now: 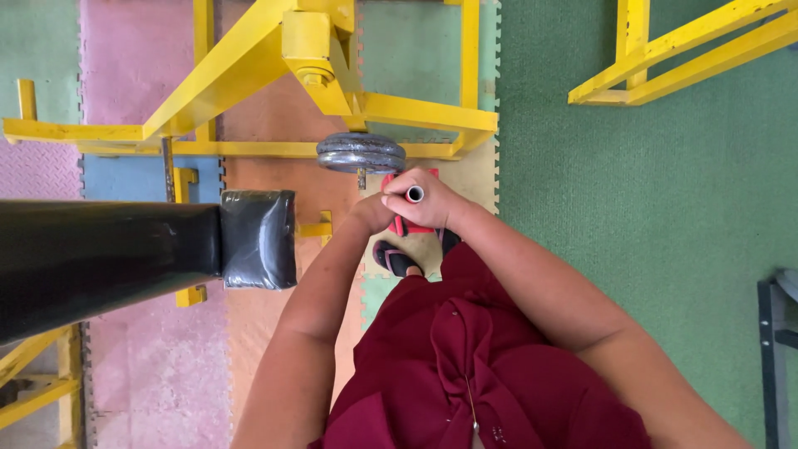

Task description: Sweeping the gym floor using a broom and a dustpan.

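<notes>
Both my hands are together, right hand [432, 199] and left hand [371, 214] clamped round the steel bar [414, 194] upright before me. It looks stiff, smooth and bottom-heavy with the weight plate [361, 153] below, so I grip near the top end.

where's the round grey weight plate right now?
Head view, upper centre: the round grey metal weight plate sits under the yellow steel machine frame, just above the right hand gripping a grey tube end.

No packages, labels, signs or screens anywhere in view.
</notes>
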